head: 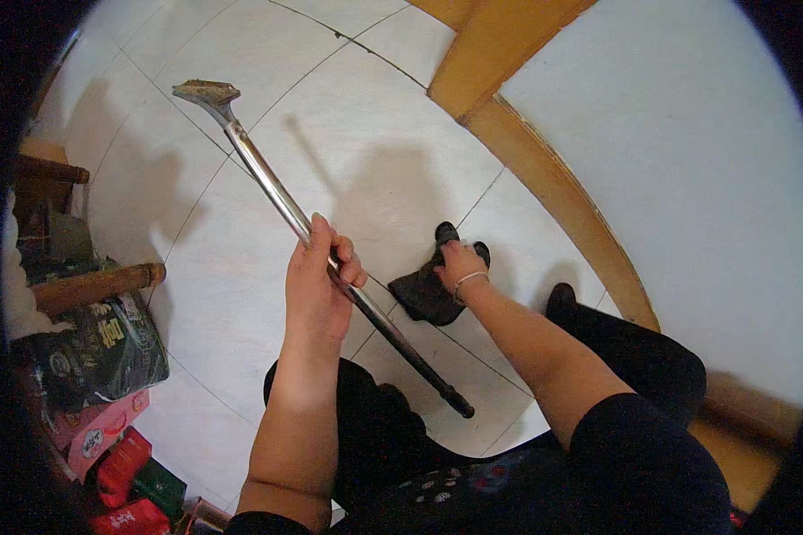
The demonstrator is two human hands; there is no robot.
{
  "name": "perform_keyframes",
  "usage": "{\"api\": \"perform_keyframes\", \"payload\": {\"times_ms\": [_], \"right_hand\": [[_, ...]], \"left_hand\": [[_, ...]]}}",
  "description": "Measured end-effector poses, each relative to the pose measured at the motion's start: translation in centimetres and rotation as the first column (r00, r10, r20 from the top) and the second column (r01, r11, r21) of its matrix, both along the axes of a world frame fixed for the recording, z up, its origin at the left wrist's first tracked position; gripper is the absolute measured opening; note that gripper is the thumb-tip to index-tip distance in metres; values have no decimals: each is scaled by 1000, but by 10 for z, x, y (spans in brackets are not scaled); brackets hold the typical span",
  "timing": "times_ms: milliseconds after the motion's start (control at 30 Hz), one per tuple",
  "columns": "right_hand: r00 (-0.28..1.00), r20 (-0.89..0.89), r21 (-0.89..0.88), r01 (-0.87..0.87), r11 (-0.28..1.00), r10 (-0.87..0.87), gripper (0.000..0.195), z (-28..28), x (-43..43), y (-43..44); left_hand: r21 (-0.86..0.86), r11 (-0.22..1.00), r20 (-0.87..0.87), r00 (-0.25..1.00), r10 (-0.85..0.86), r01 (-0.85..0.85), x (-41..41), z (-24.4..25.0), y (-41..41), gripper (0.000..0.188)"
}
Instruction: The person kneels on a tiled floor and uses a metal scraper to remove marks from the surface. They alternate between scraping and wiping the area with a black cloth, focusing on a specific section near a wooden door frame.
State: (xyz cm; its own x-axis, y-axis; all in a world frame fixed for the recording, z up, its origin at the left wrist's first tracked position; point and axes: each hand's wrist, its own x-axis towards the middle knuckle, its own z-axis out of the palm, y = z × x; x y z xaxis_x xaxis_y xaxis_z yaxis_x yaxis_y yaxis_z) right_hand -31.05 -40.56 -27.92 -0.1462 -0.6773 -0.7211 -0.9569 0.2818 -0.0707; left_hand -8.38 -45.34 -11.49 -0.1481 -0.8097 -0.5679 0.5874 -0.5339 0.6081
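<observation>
My left hand (321, 287) is wrapped around the middle of a shiny metal pole (268, 174), which slants across the view above the floor. A flared metal head (207, 97), dull and dirty on its upper face, tops the pole at the far left. Toward me the pole turns dark and ends in a black tip (460, 404). My right hand (460, 267), with a light bracelet at the wrist, grips a dark, cloth-like bundle (425, 294) low over the tiles. Rounded black parts stick out past the fingers; what they are, I cannot tell.
White floor tiles (368, 180) with dark joints spread ahead. A brown wooden frame (555, 174) borders a white panel (676, 167) at right. On the left are a wooden rail (100, 287), a dark printed bag (107, 348), a pink box (107, 431) and red packages (124, 468).
</observation>
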Motion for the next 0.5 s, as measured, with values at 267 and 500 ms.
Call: {"api": "perform_keyframes", "payload": {"times_ms": [267, 500], "right_hand": [[942, -45, -246, 311, 918, -331, 28, -52, -51, -27], [966, -86, -291, 211, 933, -245, 19, -61, -126, -89]], "left_hand": [[-5, 994, 122, 986, -110, 111, -34, -5, 0, 32], [-72, 974, 209, 958, -197, 216, -56, -2, -2, 33]]}}
